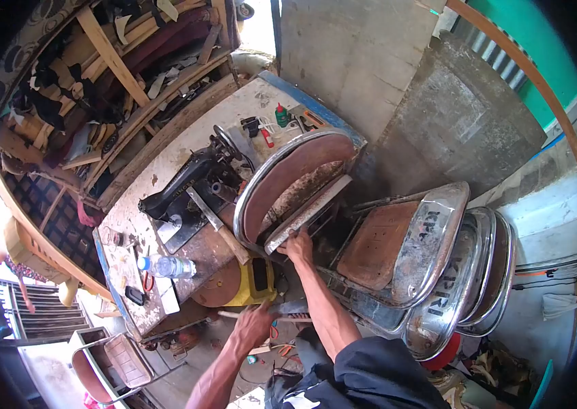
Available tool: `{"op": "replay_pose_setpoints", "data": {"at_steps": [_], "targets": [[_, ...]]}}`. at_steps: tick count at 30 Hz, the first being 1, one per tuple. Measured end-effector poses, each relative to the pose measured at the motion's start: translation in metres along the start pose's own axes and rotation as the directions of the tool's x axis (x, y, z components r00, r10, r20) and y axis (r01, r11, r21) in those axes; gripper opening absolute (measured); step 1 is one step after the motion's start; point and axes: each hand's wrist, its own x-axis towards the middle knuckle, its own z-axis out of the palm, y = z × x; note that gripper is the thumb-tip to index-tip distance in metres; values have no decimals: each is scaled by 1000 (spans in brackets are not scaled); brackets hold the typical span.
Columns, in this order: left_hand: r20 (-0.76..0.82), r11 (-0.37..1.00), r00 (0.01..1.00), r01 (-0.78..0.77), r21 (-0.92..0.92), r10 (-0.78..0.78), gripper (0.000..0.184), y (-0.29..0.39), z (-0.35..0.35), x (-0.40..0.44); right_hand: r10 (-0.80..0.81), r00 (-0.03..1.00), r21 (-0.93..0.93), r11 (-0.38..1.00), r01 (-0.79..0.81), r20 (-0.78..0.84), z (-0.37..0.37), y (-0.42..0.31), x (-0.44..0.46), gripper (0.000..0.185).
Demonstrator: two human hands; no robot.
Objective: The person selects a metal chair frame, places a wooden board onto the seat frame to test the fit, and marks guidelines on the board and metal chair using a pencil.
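A folding chair [264, 178] with a curved chrome frame and a worn reddish-brown panel leans against the table's right side. My right hand [297, 247] is closed on the near end of its pale, scuffed seat edge. Lower and to the left, my left hand [253, 326] is wrapped around a long tool with a wooden handle [228, 315]. A greyish flat part [292, 308] extends on its other side; its exact kind is unclear. A knife [217, 225] with a wooden handle lies on the table beside the black sewing machine [189, 178].
Several metal folding chairs [432, 238] are stacked at the right. On the worn table [142, 238] are a plastic bottle [172, 266], red-handled scissors [147, 281] and a green glue bottle [282, 114]. A yellow object [256, 281] sits below the table edge. Scrap-filled shelves [108, 75] stand at the left.
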Motion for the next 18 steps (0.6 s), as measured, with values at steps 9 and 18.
{"op": "replay_pose_setpoints", "data": {"at_steps": [9, 18], "targets": [[13, 991, 992, 126, -38, -126, 50, -43, 13, 153, -308, 929, -881, 357, 311, 204, -55, -93, -59, 42], [22, 985, 985, 170, 0, -170, 45, -54, 15, 158, -702, 475, -801, 598, -9, -530, -251, -210, -209, 76]]}}
